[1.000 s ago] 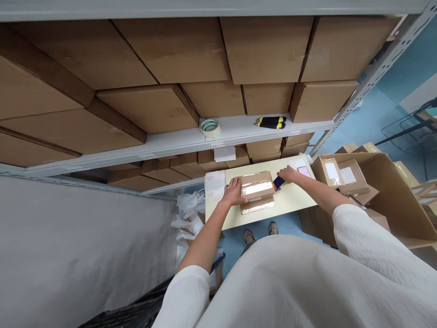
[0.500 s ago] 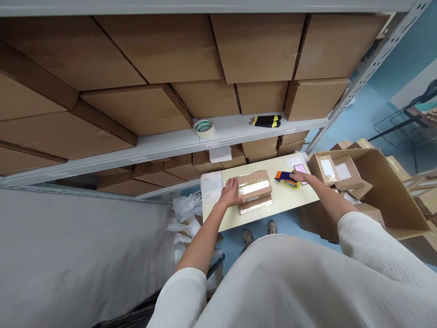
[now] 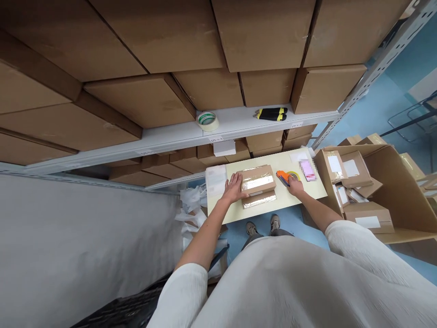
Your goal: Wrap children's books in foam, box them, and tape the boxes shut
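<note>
On the cream tabletop (image 3: 218, 207) lies a cardboard box (image 3: 257, 180) with shiny tape along its top. A second, lower taped box (image 3: 259, 200) sits against its near side. My left hand (image 3: 234, 188) grips the left end of the first box, fingers over its edge and thumb at the near side. Right of the boxes, my right hand (image 3: 295, 186) is closed on an orange and dark blue tape dispenser (image 3: 283, 176) with a yellow-edged roll. A phone with a pink screen (image 3: 308, 170) lies beyond that hand, partly blurred.
Shelves (image 3: 170, 135) of large cartons (image 3: 269, 34) rise behind the table. On the shelf edge rest a tape roll (image 3: 207, 121) and black-yellow cutting tools (image 3: 271, 114). At right stands a large open carton (image 3: 403, 191) holding labelled parcels. White plastic wrapping (image 3: 191, 200) hangs at left.
My right hand has drawn the tape dispenser nearer to me and turned it, so its orange side now shows. My left hand stays on the box. The view has tilted down slightly.
</note>
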`<state>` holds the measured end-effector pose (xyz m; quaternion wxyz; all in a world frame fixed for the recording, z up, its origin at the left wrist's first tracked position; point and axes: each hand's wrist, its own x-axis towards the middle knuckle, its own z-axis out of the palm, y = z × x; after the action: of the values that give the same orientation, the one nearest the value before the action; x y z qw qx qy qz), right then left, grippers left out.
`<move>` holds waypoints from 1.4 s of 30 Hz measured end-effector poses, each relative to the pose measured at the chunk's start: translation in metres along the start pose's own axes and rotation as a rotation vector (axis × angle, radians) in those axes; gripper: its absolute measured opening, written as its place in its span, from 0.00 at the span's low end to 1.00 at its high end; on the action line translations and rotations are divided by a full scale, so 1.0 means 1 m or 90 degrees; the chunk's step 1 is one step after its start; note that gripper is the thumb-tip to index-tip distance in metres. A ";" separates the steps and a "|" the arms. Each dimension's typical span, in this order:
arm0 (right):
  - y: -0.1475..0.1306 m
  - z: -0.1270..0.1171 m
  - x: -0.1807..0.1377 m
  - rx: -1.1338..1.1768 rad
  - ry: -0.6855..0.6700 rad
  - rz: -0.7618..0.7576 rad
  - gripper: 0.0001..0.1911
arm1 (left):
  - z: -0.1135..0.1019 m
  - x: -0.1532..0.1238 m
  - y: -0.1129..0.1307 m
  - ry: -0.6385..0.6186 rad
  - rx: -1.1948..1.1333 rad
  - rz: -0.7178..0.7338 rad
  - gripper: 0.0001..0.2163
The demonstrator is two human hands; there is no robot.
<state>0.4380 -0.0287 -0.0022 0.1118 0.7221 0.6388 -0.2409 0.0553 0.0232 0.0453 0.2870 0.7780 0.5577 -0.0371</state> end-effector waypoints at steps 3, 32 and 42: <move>-0.004 0.001 -0.006 -0.003 0.012 0.013 0.28 | 0.002 -0.008 0.002 0.014 0.002 0.006 0.55; -0.112 -0.082 -0.016 0.276 0.243 -0.063 0.28 | -0.018 -0.007 0.028 0.306 -0.342 -0.197 0.21; -0.108 -0.060 -0.050 0.281 0.297 -0.126 0.24 | -0.002 -0.040 0.040 0.389 -0.318 -0.168 0.15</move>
<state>0.3417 -0.0276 0.0895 -0.2204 0.6990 0.6464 -0.2119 0.0753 -0.0181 0.0784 0.2813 0.5815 0.7039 0.2955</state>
